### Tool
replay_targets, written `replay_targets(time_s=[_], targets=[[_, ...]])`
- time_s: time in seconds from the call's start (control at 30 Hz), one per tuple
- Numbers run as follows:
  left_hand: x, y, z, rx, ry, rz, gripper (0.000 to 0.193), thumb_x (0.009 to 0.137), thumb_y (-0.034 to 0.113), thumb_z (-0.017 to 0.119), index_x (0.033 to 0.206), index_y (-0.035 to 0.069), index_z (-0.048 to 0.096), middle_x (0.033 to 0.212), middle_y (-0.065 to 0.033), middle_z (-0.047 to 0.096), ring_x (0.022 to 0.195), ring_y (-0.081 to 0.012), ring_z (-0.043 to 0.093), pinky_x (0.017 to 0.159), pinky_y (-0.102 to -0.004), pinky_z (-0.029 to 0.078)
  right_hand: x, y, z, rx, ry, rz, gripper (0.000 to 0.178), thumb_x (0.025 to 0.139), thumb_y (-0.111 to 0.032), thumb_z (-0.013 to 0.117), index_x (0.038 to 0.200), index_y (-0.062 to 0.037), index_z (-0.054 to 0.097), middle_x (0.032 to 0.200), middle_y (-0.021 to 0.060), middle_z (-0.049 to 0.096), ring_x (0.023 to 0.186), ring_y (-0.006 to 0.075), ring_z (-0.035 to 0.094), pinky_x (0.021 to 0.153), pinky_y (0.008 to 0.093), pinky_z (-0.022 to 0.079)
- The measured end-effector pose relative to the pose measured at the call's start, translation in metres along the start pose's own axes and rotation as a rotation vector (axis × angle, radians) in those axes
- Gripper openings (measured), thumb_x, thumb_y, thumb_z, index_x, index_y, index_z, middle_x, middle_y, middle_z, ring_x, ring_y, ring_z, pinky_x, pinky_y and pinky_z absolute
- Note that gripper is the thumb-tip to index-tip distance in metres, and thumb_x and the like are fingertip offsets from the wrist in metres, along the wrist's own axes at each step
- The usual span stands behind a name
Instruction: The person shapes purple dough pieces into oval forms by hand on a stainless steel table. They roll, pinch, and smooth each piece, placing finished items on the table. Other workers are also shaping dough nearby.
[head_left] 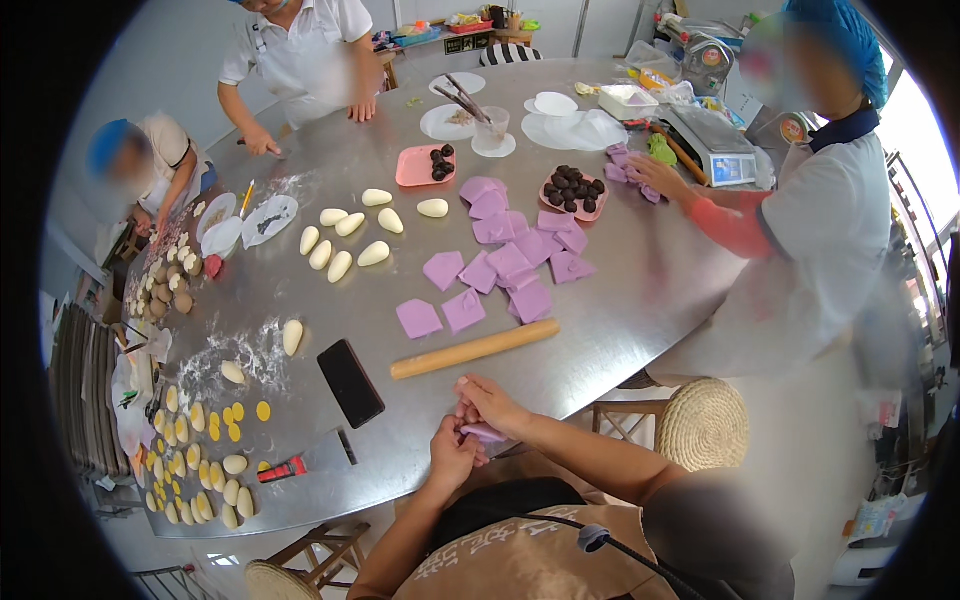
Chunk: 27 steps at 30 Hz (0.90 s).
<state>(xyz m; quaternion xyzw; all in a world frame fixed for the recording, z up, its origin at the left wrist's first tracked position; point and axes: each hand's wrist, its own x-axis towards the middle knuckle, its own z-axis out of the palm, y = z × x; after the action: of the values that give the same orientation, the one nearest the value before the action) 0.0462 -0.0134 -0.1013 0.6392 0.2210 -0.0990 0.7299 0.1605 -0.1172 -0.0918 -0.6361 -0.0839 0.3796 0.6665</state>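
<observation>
Purple dough (484,432) sits in left hand (454,453), fingers clamped on it; right hand (494,406) cups close, can't tell its grip tbh.

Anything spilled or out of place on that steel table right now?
Two things. A black phone lies on the worktop left of the rolling pin, odd so close to the purple pieces. White powder is scattered untidily on the left side, though it may be deliberate dusting.
</observation>
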Motion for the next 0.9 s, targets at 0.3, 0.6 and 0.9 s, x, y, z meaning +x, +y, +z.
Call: replay_targets(time_s=[0.3,0.6,0.9], targets=[[-0.007,0.006,0.024,-0.057,0.024,0.009,0.025,0.098,0.005,0.054,0.119,-0.001,0.042,0.08,-0.0128,0.064,0.059,-0.0186,0.067,0.049,-0.0308,0.057,0.016,0.01,0.017,-0.733,0.294,-0.492,0.025,0.101,-0.031,0.047,0.103,-0.0075,0.056,0.086,0.021,0.064,0.077,0.0455,0.061,0.065,0.053,0.048],[-0.007,-0.002,0.019,0.756,0.16,0.483,0.024,0.096,0.0,0.052,0.116,0.002,0.039,0.082,-0.0174,0.065,0.063,-0.0207,0.07,0.053,-0.034,0.059,-0.022,0.004,0.016,-0.432,0.256,-0.524,0.02,0.102,-0.02,0.049,0.093,-0.0029,0.054,0.07,0.0149,0.056,0.06,0.032,0.054,0.058,0.0409,0.045],[-0.009,0.02,0.025,-0.009,0.005,0.067,0.032,0.096,0.0,0.052,0.122,0.003,0.035,0.08,-0.0156,0.064,0.064,-0.0231,0.07,0.052,-0.0339,0.057,0.011,0.017,0.0,0.006,0.204,-0.097,0.017,0.103,-0.02,0.048,0.097,-0.0049,0.052,0.076,0.0205,0.059,0.07,0.0422,0.058,0.062,0.0478,0.046]])
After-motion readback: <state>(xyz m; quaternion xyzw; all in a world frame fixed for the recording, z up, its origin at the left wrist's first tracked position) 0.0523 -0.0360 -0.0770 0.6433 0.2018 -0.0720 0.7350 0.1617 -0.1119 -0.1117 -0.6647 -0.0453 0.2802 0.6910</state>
